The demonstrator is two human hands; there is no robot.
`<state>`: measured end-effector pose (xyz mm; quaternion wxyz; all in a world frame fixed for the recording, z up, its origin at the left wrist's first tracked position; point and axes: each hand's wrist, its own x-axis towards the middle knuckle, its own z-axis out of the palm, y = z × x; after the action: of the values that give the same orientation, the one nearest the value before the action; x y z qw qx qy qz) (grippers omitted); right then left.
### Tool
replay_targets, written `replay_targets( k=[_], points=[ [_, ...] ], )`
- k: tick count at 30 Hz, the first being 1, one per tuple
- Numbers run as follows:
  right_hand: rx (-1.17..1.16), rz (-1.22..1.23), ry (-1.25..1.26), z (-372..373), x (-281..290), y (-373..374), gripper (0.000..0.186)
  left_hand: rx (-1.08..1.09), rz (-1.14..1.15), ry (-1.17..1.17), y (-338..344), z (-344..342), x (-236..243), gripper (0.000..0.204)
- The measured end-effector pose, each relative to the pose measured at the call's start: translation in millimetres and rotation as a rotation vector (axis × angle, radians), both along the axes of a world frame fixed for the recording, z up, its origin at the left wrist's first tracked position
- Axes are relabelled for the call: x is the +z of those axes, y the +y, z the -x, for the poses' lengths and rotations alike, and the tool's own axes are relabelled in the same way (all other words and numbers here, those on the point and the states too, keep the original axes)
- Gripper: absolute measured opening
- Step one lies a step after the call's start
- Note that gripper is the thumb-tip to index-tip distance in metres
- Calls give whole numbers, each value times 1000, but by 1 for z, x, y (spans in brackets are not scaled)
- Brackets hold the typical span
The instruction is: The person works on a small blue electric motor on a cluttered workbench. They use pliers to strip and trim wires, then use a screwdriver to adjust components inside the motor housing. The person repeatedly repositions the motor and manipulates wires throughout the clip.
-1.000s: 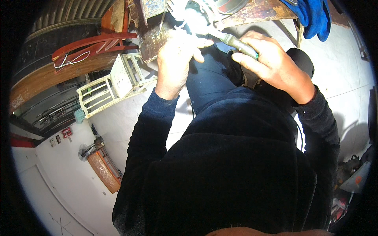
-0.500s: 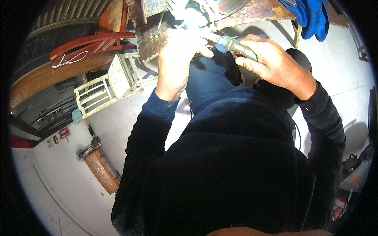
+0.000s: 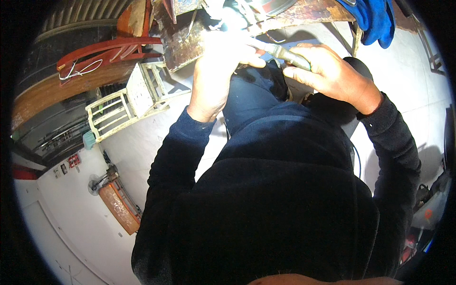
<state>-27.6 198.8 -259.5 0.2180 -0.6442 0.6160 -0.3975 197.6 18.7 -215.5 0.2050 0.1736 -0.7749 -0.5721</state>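
Note:
My right hand [image 3: 335,78] is closed round the greyish, partly see-through handle of a slim hand tool [image 3: 290,57]. Its thinner front end points left, toward my left hand [image 3: 213,71]. That hand is raised at the table's near edge, its thumb stretched right beside the tool's front end. Glare washes out its curled fingers, so whatever they hold cannot be made out. Just beyond the fingers, a tangle of pale wires or strips [image 3: 247,13] lies in the brightest light. The tool's tip is also lost in the glare.
The worn wooden table [image 3: 313,15] spans the top, with a round metal-rimmed thing [image 3: 280,4] on it. Blue gloves [image 3: 375,23] hang over its right edge. To the left stand a pale slatted stool [image 3: 140,88] and a red wooden frame [image 3: 104,52].
The whole view has shifted slightly, with the table a little higher in it. The tool has turned slightly in my right hand. Both hands stay close together.

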Motion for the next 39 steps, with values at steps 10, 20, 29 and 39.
replay_targets(
  k=[10, 20, 29, 39],
  points=[
    [9, 123, 268, 1, -7, -8, 43, 97, -174, -38, 3, -3, -3, 33],
    [-43, -222, -243, -10, 16, 20, 28, 91, -157, 129, -22, 6, -2, 27],
    [-99, -124, -340, -32, 11, 40, 25, 137, -390, 269, -6, 30, -7, 23],
    [-119, -177, -356, -39, 10, 41, 27, 123, -409, 291, -6, 27, -11, 27]
  ],
)
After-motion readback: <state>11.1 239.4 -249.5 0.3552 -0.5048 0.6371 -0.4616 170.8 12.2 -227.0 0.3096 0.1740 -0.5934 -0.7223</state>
